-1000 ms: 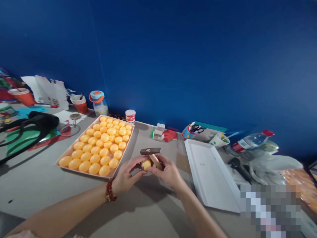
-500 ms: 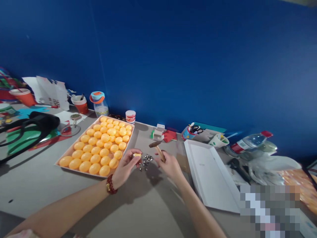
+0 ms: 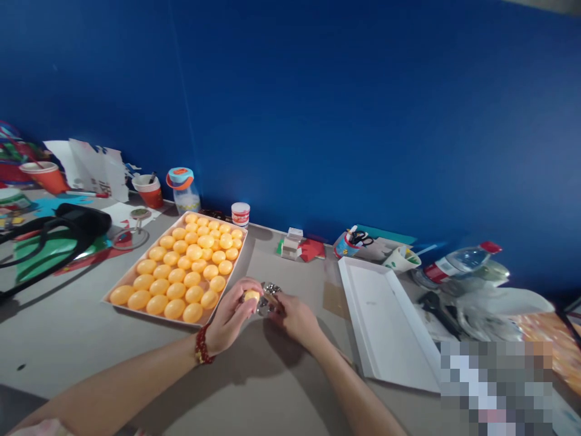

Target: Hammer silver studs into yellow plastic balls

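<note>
My left hand (image 3: pixel 232 316), with a red beaded bracelet at the wrist, is closed around an orange table tennis ball (image 3: pixel 251 295). My right hand (image 3: pixel 297 320) grips the wooden handle of a small hammer (image 3: pixel 272 299). The hammer's head is by the ball and hard to make out; whether it touches the ball I cannot tell. Small shiny metal pieces (image 3: pixel 273 287) lie in a heap on the table just behind my hands, partly hidden by them. To the left is a shallow white box (image 3: pixel 157 316) filled with rows of orange balls (image 3: pixel 175 309).
An upturned-edge white lid (image 3: pixel 385 327) lies to the right. Behind stand a small jar (image 3: pixel 240 214), little boxes (image 3: pixel 291 245), a tin with scissors (image 3: pixel 347 245) and a lidded bottle (image 3: pixel 184 191). A plastic bottle (image 3: pixel 463 261) leans at right; black straps (image 3: pixel 82 224) lie at left.
My right hand has moved left and down with the hammer, bringing it close to the ball. My left hand has turned, so more of the ball shows.
</note>
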`<state>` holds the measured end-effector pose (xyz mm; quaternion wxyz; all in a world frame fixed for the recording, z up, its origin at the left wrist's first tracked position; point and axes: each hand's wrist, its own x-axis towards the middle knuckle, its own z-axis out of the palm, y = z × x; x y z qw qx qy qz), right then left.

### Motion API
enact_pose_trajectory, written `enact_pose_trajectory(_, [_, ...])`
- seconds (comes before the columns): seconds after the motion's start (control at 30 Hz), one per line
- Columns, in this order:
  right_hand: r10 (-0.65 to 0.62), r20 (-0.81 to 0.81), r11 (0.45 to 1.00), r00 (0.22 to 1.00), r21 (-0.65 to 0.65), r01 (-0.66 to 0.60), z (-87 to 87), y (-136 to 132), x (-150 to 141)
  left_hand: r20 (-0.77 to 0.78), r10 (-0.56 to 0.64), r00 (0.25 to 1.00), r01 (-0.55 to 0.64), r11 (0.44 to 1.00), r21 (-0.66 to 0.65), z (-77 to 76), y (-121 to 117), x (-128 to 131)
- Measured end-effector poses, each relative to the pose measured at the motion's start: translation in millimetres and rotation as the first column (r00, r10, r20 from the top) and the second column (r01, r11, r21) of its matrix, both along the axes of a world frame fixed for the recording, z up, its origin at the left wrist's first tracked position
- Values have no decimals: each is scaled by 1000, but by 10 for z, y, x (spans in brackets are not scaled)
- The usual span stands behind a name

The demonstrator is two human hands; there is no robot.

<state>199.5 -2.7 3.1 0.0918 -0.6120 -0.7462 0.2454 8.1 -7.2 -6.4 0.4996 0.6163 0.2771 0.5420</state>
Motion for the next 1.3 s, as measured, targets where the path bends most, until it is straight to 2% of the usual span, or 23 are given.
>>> enact_pose_trajectory(0.13, [41, 11, 999, 999, 21, -41, -25, -15, -27, -70, 15, 997, -13, 1000, 28, 28, 7, -27])
enact_pose_trajectory(0.33, [31, -48, 999, 998, 19, -30, -32, 8, -26, -279, 35, 960, 40, 965, 259, 87, 15, -59])
enact_pose_trajectory(0.4, [19, -71, 1000, 997, 15, -18, -20, 17, -10, -300, 48, 953, 31, 967, 254, 83, 10, -49])
enact_pose_trajectory(0.5, [14, -103, 1000, 995, 8, -13, 25, 53, 63, -265, 66, 962, -20, 985, 173, 81, 2, -29])
enact_pose_trajectory(0.6, [-18, -244, 1000, 970, 8, 21, 113, 102, 165, -236, 61, 970, -19, 984, 177, 105, 8, -23])
enact_pose_trajectory(0.67, [-79, -413, 997, 907, -23, 77, 199, 117, 213, -250, 49, 967, 7, 976, 220, 121, 21, -27])
enact_pose_trajectory(0.77, [-187, -622, 982, 760, -141, 127, 361, 79, 224, -262, 5, 965, 55, 974, 222, 104, 38, -35])
enact_pose_trajectory(0.87, [-252, -752, 963, 610, -256, 82, 522, -19, 173, -196, -72, 978, 95, 989, 112, 37, 38, -29])
enact_pose_trajectory(1.0, [-289, -832, 942, 474, -336, -16, 625, -138, 63, -53, -153, 987, 151, 988, -42, -41, 36, 9])
enact_pose_trajectory(1.1, [-328, -857, 919, 398, -387, -75, 608, -169, -18, 72, -229, 971, 233, 972, -39, -46, 46, 46])
enact_pose_trajectory(1.2, [-366, -858, 899, 362, -426, -100, 565, -164, -67, 172, -295, 940, 307, 950, -48, -21, 50, 65])
enact_pose_trajectory(1.3, [-394, -854, 885, 341, -452, -110, 540, -155, -83, 198, -269, 943, 291, 952, -93, 2, 46, 61])
